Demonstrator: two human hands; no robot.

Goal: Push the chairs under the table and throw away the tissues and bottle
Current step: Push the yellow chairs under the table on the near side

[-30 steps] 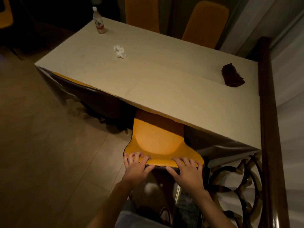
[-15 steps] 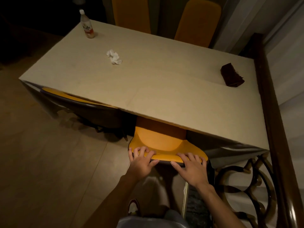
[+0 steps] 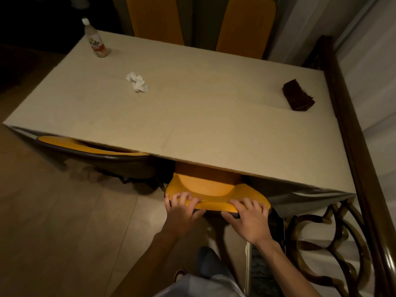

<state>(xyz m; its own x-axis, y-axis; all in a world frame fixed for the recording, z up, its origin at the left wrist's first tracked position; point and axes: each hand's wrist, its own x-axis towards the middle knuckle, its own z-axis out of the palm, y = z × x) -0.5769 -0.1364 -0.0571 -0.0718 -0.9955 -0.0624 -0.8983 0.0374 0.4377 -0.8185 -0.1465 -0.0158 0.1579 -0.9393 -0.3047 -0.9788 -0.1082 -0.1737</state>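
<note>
We grip the top edge of the near chair [image 3: 214, 189] with both hands, because this edge gives the best place to push it straight under the table [image 3: 192, 129]. Our left hand [image 3: 182, 213] holds the backrest at its left end, with the fingers curled over the yellow top and the thumb behind it; our right hand [image 3: 248, 219] holds the right end in the same manner. The hands are set well apart, so we judge that the chair will not turn while it slides. Its seat is already hidden under the table edge, at 6 o'clock of the table, and only the backrest shows. A second chair [image 3: 90, 150] stands at 8 o'clock, also tucked under the near edge, with only its curved back visible. Two more yellow chair backs [image 3: 244, 24] rise behind the far side, at 12 o'clock. The tissues [image 3: 137, 82] lie crumpled on the table toward 11 o'clock, and the bottle [image 3: 96, 40] stands upright near the far left corner, beyond them. Both are not yet touched, so the throwing away is still to do. A dark folded object [image 3: 297, 97] rests on the table at 2 o'clock; we cannot tell what it is. A wooden railing [image 3: 353, 129] runs along the right side.
</note>
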